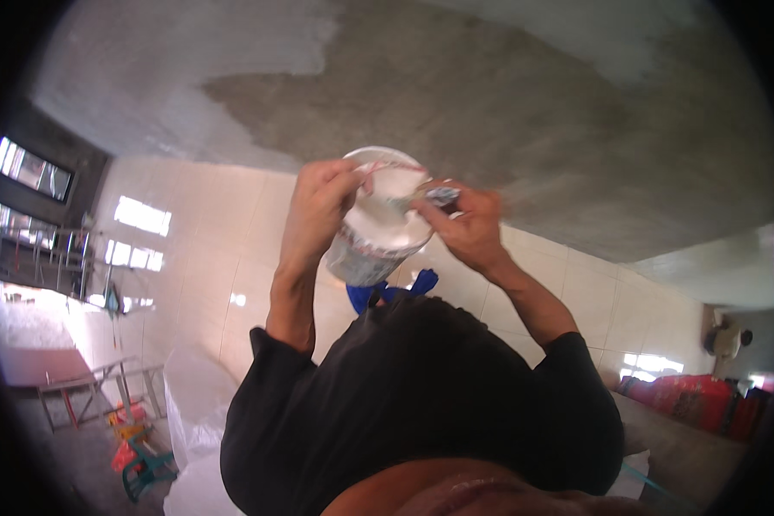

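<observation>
A white bucket (364, 258) with printed sides is in front of my body, its mouth facing up toward me. White paste (389, 225) fills the visible part of its inside. At the left of the rim, my left hand (316, 202) is closed, its fingertips pinching a thin reddish strip (394, 167) that runs across the bucket's mouth. Over the right side of the rim is my right hand (466, 225), its fingers closed and slightly blurred. A small greyish-white object (442, 196) shows at those fingers; its kind is unclear.
A wall (456, 120) with pale coated areas and bare grey areas rises ahead. Glossy tiles (224, 249) cover the floor, and blue footwear (423, 282) shows below the bucket. Metal frames (116, 378) and a green plastic stool (146, 469) stand left; red sacks (684, 400) lie right.
</observation>
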A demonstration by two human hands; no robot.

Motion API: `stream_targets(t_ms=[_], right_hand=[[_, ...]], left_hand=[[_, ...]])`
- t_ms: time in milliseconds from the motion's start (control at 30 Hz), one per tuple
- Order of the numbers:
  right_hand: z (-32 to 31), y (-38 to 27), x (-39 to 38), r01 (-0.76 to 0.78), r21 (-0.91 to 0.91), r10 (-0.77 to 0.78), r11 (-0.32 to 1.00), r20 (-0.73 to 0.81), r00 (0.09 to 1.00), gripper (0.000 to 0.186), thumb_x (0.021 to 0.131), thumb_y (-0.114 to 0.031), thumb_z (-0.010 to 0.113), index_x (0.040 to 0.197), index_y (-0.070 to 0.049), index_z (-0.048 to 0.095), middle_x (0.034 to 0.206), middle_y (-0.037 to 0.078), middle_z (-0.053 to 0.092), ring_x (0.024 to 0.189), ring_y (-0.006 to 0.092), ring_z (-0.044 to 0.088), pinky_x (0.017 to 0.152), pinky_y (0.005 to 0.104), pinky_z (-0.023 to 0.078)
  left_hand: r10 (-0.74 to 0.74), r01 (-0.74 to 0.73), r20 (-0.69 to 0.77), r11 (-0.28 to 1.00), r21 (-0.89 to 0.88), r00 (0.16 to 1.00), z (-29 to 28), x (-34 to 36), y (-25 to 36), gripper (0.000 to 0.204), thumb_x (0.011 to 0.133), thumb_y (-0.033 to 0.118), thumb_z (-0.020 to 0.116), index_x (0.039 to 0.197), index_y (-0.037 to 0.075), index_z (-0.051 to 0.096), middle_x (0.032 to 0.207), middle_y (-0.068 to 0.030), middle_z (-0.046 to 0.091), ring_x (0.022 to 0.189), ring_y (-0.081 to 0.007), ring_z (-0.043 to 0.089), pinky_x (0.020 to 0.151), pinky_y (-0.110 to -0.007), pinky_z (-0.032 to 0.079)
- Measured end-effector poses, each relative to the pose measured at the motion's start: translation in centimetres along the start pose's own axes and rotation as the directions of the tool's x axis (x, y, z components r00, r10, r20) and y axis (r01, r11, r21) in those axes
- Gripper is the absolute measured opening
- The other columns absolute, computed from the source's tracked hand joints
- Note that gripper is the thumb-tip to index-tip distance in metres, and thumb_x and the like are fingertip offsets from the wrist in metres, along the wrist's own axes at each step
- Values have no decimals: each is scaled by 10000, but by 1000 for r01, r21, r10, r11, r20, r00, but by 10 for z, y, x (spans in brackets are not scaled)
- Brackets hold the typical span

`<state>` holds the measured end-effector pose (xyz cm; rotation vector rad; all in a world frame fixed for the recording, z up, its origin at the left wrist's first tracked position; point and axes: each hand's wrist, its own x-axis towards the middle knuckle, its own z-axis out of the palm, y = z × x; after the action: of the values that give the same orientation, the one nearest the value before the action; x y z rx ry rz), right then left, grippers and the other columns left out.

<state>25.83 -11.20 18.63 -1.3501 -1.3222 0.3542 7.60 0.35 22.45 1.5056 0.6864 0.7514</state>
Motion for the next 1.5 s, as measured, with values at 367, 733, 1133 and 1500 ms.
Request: stream_targets(t_ms=[367,733,1133,1500], right_hand=[[8,12,9,-221,274,203,936,94,975,179,834,-127,728,945,13,716,739,95,710,613,128,654,552,292,496],[3,25,3,493,-402,-434,772,233,870,290,739,-123,742,1013,-47,688,857,113,705,707,281,677,595,377,521],[-7,7,9,-471,215,416,855,258,872,165,880,-120,713,858,39,673,727,81,697,609,114,658,474,226,452],[7,36,11,200,-124,-192,972,74,979,224,805,-113,762,1005,-26,714,824,109,732,632,186,690,556,303,526]], left_hand=[[-9,9,-15,999,-45,1000,-8,5,3,247,879,204,542,703,47,616,488,80,364,419,-26,273,404,-233,187],[12,-13,-17,998,-69,1000,-7,-5,4,240,882,183,532,701,49,617,488,88,362,426,-27,271,416,-239,177],[49,-51,-37,997,-62,998,-3,-2,2,252,891,193,544,705,42,621,506,87,358,456,-30,278,446,-249,183],[28,-30,-56,998,-48,998,0,-3,2,230,875,182,536,701,57,621,498,88,366,440,-25,275,427,-241,191]])
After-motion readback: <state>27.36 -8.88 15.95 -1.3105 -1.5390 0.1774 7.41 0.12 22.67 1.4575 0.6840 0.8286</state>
